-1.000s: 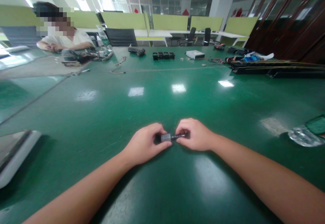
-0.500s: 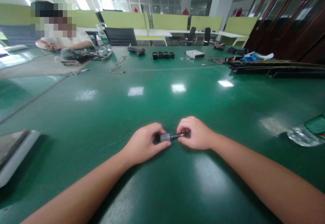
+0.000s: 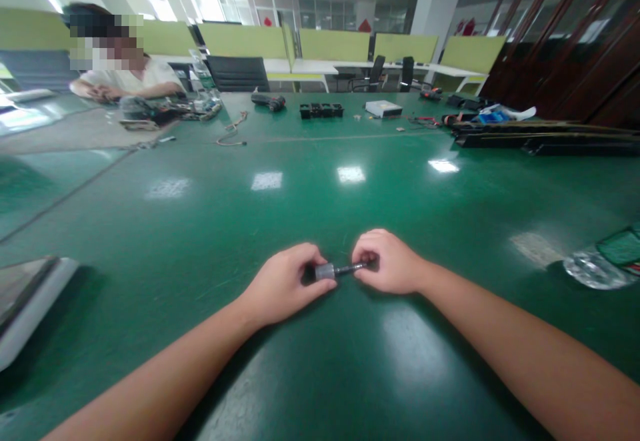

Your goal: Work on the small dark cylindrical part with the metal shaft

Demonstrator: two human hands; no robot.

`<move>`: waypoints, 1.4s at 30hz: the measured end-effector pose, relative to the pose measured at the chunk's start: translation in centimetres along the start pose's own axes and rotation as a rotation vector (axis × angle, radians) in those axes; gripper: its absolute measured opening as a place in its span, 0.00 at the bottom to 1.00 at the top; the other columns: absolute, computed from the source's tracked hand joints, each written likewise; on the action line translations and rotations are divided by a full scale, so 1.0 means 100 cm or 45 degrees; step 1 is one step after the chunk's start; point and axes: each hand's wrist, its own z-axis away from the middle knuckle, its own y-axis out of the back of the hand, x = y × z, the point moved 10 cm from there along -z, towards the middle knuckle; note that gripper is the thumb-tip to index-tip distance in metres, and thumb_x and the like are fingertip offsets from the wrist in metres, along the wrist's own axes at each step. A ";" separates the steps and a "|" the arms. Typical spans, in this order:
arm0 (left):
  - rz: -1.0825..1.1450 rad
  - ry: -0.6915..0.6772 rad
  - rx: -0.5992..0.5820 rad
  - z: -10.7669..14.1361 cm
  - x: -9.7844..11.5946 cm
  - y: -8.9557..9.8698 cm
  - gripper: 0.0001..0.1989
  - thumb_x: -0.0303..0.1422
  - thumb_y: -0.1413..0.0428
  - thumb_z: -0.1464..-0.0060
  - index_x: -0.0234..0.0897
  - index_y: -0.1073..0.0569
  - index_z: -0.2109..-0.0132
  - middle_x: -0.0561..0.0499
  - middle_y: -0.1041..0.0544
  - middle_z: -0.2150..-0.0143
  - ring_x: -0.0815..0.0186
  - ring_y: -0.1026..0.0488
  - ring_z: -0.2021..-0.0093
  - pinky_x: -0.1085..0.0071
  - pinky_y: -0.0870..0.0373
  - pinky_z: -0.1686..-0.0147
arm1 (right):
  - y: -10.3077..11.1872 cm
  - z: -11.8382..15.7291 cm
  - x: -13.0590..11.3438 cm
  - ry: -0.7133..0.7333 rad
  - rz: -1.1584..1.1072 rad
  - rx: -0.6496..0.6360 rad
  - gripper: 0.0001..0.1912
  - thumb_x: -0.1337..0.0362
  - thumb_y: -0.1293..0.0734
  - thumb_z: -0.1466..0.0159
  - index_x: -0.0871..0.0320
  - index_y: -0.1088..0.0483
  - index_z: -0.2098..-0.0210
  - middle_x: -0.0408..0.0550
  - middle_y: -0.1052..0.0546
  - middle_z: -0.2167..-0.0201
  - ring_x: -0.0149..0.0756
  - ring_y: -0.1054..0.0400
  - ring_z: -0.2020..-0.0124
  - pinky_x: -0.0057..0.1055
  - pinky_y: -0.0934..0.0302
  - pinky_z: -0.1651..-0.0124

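A small dark cylindrical piece with a grey body (image 3: 325, 271) and a thin dark shaft (image 3: 345, 269) lies level between my two hands, low over the green table (image 3: 320, 214). My left hand (image 3: 289, 279) has its thumb and fingers curled round the grey body from the left. The thumb and fingertips of my right hand (image 3: 384, 262) pinch the far right end of the shaft. What lies inside the left palm is hidden.
A plastic bottle (image 3: 595, 267) lies at the right edge, and a grey-white flat object (image 3: 40, 301) at the left edge. Along the far side are a black slotted part (image 3: 321, 110), a silver box (image 3: 383, 108) and black rails (image 3: 545, 135). A person (image 3: 130, 74) sits at the far left.
My right hand has shifted slightly to the right along the shaft, so a bit more of it shows. My left hand stays where it was.
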 end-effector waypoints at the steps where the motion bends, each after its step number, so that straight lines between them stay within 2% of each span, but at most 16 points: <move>1: 0.002 -0.001 -0.001 0.000 0.000 0.000 0.15 0.46 0.40 0.46 0.39 0.26 0.61 0.54 0.26 0.70 0.66 0.31 0.70 0.71 0.38 0.69 | 0.000 0.000 0.000 0.001 0.002 -0.001 0.05 0.71 0.29 0.48 0.58 0.29 0.71 0.40 0.28 0.75 0.31 0.34 0.71 0.33 0.42 0.57; 17: 0.001 0.010 -0.012 0.000 0.000 0.000 0.15 0.46 0.40 0.47 0.39 0.26 0.62 0.53 0.27 0.70 0.65 0.31 0.70 0.71 0.37 0.69 | 0.007 0.003 0.007 -0.007 0.011 -0.015 0.06 0.71 0.29 0.48 0.58 0.29 0.71 0.40 0.27 0.75 0.32 0.34 0.71 0.33 0.42 0.57; 24: -0.001 0.009 -0.008 0.000 -0.001 0.000 0.14 0.45 0.40 0.47 0.39 0.26 0.61 0.54 0.27 0.70 0.66 0.31 0.71 0.71 0.37 0.69 | 0.014 0.006 0.013 -0.023 0.010 0.005 0.05 0.72 0.30 0.48 0.58 0.29 0.71 0.41 0.28 0.75 0.31 0.35 0.72 0.30 0.41 0.62; 35: -0.007 0.000 -0.010 0.000 0.000 0.000 0.15 0.45 0.40 0.46 0.39 0.26 0.61 0.54 0.27 0.70 0.66 0.32 0.71 0.71 0.38 0.70 | 0.012 0.005 0.007 0.008 -0.022 -0.007 0.06 0.73 0.29 0.48 0.58 0.28 0.72 0.41 0.28 0.75 0.31 0.34 0.72 0.30 0.41 0.61; 42: -0.016 -0.012 -0.010 0.001 0.000 -0.002 0.15 0.45 0.40 0.46 0.38 0.26 0.61 0.54 0.26 0.68 0.66 0.32 0.71 0.71 0.39 0.69 | 0.002 0.001 0.000 0.015 -0.066 -0.019 0.05 0.71 0.28 0.46 0.59 0.26 0.69 0.43 0.25 0.72 0.33 0.32 0.69 0.31 0.40 0.60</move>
